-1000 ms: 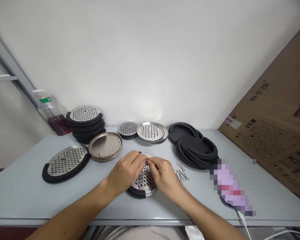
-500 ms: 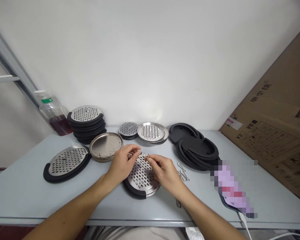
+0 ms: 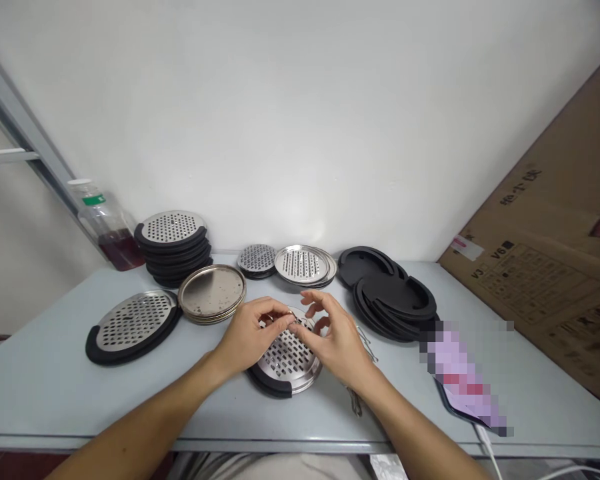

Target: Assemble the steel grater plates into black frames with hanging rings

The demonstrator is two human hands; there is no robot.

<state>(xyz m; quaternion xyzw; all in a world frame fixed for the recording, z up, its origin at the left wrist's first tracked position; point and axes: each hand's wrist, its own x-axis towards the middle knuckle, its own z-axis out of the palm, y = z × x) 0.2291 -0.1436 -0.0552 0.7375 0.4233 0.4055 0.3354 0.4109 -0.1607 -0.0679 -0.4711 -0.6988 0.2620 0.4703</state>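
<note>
Left hand (image 3: 253, 332) touches right hand (image 3: 337, 339), grips unclear, above perforated disc (image 3: 293, 363) near surface's front edge (image 3: 270, 445); apparent small-part handling demands steadiness.

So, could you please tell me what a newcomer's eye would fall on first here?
Probably the left hand and right hand, close together over a perforated metal disc at front centre. Next, perhaps, the large cardboard box at right and the jar of red liquid at far left.
</note>
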